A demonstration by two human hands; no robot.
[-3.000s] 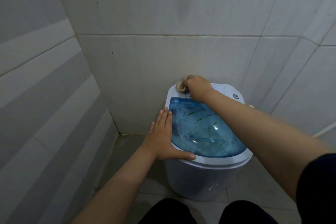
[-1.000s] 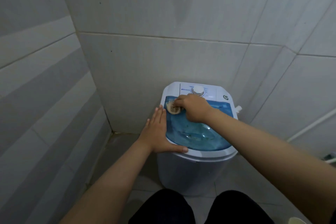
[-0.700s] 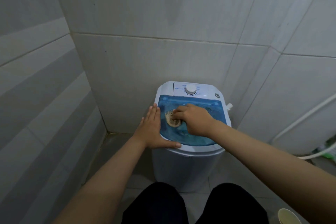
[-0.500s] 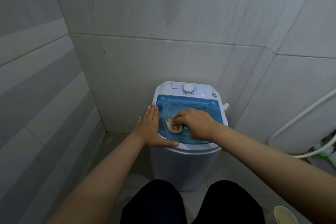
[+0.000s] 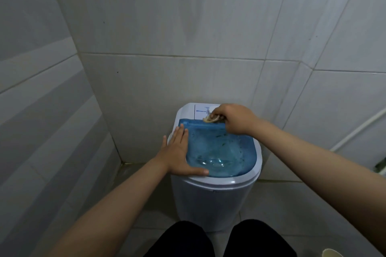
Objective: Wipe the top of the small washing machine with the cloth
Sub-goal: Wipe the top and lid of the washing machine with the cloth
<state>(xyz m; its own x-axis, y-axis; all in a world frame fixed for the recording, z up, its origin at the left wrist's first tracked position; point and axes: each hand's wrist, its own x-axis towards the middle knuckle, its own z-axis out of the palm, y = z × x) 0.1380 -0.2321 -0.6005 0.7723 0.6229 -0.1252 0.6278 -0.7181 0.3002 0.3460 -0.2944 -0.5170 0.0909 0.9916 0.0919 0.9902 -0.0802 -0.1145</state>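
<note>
The small white washing machine (image 5: 215, 200) stands in a tiled corner, its see-through blue lid (image 5: 221, 152) down. My left hand (image 5: 179, 152) lies flat on the lid's left edge, fingers together and thumb along the front rim. My right hand (image 5: 236, 118) is shut on a small beige cloth (image 5: 211, 118), pressing it on the white control panel at the back edge of the lid. The hand hides the dial.
Tiled walls close in on the left and behind the machine. A white pipe (image 5: 355, 131) runs along the right wall. A pale cup rim (image 5: 332, 253) shows at the bottom right corner. My dark-clothed knees (image 5: 219, 240) are just in front of the machine.
My right hand has carried the cloth from the front-left part of the blue lid up to the control panel at the back. My left hand has stayed flat on the lid's left edge.
</note>
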